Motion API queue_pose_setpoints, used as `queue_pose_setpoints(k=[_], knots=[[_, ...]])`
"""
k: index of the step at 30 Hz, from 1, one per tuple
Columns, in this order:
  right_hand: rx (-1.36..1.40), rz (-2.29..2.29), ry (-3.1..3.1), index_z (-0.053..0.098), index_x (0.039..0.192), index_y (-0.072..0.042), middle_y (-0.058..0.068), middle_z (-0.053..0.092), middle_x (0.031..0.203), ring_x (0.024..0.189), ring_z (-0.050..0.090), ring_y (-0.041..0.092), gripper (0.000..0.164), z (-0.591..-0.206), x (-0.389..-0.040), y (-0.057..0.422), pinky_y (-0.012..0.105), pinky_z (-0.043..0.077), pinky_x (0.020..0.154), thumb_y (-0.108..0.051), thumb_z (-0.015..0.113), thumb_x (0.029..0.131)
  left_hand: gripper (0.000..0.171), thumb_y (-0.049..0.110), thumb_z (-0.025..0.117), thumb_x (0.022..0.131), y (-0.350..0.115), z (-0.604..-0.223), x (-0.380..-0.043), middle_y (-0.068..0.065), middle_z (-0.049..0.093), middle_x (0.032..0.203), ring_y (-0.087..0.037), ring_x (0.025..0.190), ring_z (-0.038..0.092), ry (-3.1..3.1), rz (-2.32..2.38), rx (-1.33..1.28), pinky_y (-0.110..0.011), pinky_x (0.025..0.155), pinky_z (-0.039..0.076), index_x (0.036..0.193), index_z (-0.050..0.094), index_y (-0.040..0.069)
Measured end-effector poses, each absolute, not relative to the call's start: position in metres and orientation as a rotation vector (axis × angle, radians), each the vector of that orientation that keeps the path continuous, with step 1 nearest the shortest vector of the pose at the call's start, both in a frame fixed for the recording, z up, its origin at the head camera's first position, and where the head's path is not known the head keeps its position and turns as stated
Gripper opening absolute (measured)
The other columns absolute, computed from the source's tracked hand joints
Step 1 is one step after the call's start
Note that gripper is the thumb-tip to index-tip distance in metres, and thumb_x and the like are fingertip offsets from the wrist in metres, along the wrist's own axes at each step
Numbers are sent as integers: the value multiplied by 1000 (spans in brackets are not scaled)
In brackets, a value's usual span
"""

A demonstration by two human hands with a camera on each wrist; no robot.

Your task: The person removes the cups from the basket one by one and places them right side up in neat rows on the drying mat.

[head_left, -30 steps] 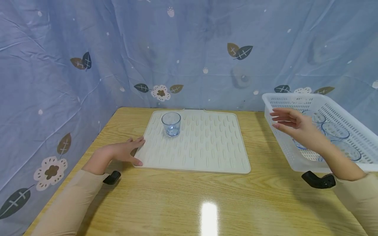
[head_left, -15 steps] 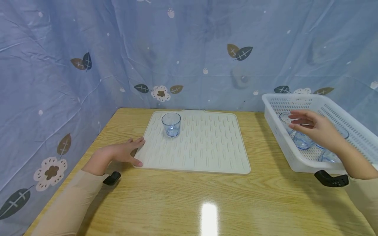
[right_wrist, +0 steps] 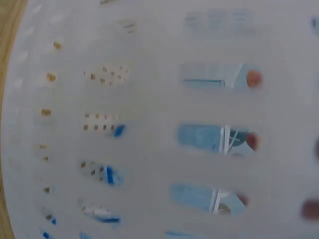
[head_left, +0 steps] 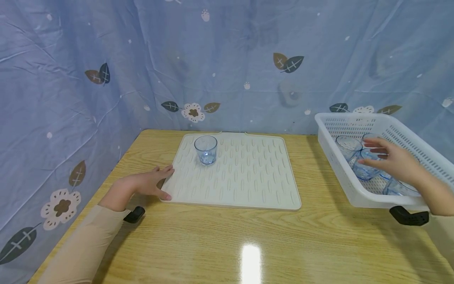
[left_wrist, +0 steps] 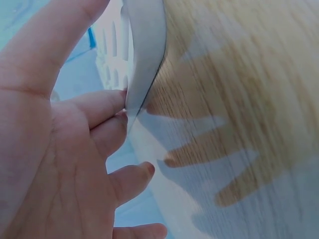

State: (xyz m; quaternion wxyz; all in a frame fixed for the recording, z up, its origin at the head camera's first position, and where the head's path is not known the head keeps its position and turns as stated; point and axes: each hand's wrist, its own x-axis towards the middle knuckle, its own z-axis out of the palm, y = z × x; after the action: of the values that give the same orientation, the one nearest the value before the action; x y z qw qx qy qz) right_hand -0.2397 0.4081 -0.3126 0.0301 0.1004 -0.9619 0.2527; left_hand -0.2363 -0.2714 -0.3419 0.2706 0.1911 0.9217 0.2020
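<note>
A clear blue-tinted glass stands upright on the back left of a pale ridged drying mat. My left hand rests at the mat's left edge with fingers spread; in the left wrist view its fingertips meet the mat's rim. Over the white basket on the right hovers my right hand, fingers loosely bent and thumb apart, close above several similar glasses. It partly hides them. The basket's slotted wall fills the right wrist view, with fingertips glimpsed through the slots.
The wooden table reaches a blue patterned curtain at the back and left. The basket's raised wall stands between the mat and the glasses inside it. A bright reflection lies on the table's front.
My right hand has moved rightward, from above the basket's left rim to over the glasses inside, uncovering glasses on the basket's left side. My left hand and the glass on the mat stay put.
</note>
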Motion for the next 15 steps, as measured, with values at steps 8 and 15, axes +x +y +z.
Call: queue_pose_setpoints(k=[8,15], knots=[[260,616,-3006,28,152,16,47,30,146,122,35,68,86,-314,-245,417,79,34,91,-28,76,96,108,40,80,90,-271,-342,-236,-26,-3,168,-58,147,-10,2484,545,506,-77,111,11,163,11,-3],[244,533,-3084,25,151,18,50,26,143,122,32,70,90,-311,-250,424,80,35,90,-28,77,94,108,41,79,90,-271,-342,-235,-26,-2,168,-59,147,-7,2499,511,511,-76,111,13,163,12,-3]])
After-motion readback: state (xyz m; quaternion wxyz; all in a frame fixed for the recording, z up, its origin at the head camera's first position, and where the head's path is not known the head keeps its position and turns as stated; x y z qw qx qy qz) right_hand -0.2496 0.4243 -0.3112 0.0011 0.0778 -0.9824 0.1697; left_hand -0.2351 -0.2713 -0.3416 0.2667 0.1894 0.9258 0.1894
